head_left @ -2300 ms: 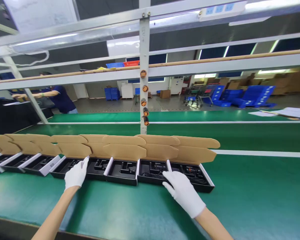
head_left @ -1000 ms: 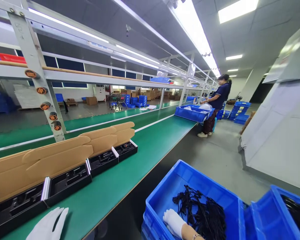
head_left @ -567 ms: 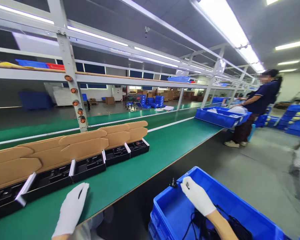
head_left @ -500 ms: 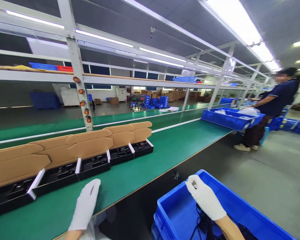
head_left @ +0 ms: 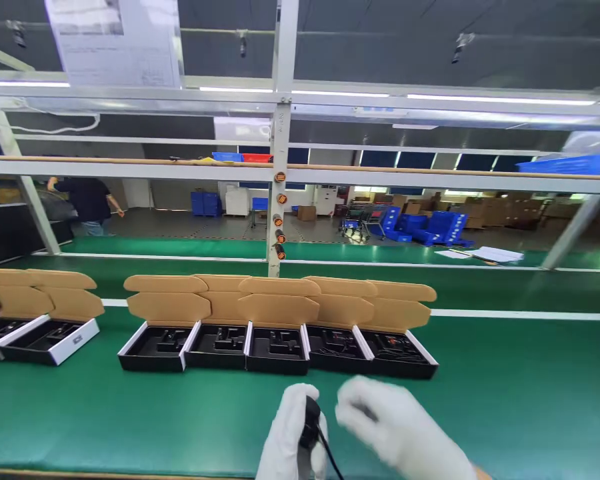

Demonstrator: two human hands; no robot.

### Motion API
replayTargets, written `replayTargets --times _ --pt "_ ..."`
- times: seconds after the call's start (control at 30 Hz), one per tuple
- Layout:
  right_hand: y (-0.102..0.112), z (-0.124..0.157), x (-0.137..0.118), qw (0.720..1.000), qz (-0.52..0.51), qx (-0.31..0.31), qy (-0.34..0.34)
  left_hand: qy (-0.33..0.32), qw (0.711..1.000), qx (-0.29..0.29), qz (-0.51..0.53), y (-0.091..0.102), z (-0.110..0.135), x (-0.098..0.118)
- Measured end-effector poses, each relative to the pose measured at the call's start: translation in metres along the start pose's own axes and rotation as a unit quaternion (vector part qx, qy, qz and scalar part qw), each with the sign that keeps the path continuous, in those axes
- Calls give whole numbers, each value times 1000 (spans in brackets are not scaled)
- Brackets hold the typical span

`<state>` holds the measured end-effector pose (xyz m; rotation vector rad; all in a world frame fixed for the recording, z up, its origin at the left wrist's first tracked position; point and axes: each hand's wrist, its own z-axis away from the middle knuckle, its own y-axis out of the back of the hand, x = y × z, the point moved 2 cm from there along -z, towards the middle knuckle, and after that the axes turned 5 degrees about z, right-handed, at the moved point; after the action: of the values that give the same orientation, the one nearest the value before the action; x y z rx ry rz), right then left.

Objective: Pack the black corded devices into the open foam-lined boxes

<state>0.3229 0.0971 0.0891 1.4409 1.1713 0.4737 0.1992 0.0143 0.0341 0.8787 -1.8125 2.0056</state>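
My left hand (head_left: 295, 433), in a white glove, is closed around a small rounded black device (head_left: 310, 422) with a thin black cable hanging from it. The exact kind of device does not show. Just to the right is my right hand (head_left: 390, 423), also gloved, smeared by motion with its fingers curled; whether anything is in them is unclear. Both hands are over the front part of the green work surface (head_left: 155, 420). Beyond them stands a row of open boxes, among them a middle box (head_left: 277, 363) with a black tray and raised cardboard lid.
More open boxes, including a white-sided box (head_left: 75, 343), stand at the left. A white post (head_left: 275, 260) rises behind the row, under a long shelf (head_left: 380, 177). Papers (head_left: 495, 254) lie on the far green surface. A person (head_left: 87, 203) is at the far left.
My view has swung left, from the blue bin to the box row. My right hand has come from over the bin to beside my left hand, which now holds the black device.
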Motion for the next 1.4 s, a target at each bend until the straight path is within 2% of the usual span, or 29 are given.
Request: replayTargets --times 0.03,0.13,0.2,0.27,0.37,0.47,0.6,0.67,0.73,0.77,0.83,0.93,1.0,1.07,1.17,1.33,1.4 --pt "8 -31 1 1000 -1 19 7 -16 999 20 -20 5 -1 14" --pt "26 -136 18 981 25 192 -16 -46 995 70 -55 17 -5 47" --pt "25 -204 32 961 45 274 -19 -67 994 76 -45 23 -9 61" --pt "16 -260 42 948 66 311 -11 -87 993 75 -29 31 -13 72" --pt "-2 -309 45 943 76 325 -3 -107 990 86 -13 45 -16 85" --pt "-10 -326 46 942 77 327 -4 -101 990 99 -5 56 -20 92" --pt "-1 -320 48 945 66 319 -11 -70 995 74 21 58 -31 92" --pt "9 -305 41 950 33 308 -21 -46 997 53 32 56 -38 91" --pt "18 -276 23 963 -17 269 -10 -21 997 52 50 56 -43 90" --pt "21 -257 10 971 -41 234 11 -11 996 59 63 57 -44 89" --pt "22 -213 -18 985 -80 126 87 1 993 82 85 59 -46 88" --pt "13 -152 -54 968 -107 -47 223 63 990 88 91 57 -44 79" --pt "3 -126 -66 956 -108 -129 240 102 985 94 98 53 -41 73" --pt "-6 -114 -69 960 -102 -171 196 111 982 100 113 47 -37 68" --pt "-14 -106 -66 971 -98 -170 140 140 981 75 110 38 -30 63" --pt "-19 -92 -60 974 -109 -136 144 212 976 22 53 35 -25 57" --pt "-19 -86 -57 975 -108 -117 154 215 975 31 37 35 -25 54"
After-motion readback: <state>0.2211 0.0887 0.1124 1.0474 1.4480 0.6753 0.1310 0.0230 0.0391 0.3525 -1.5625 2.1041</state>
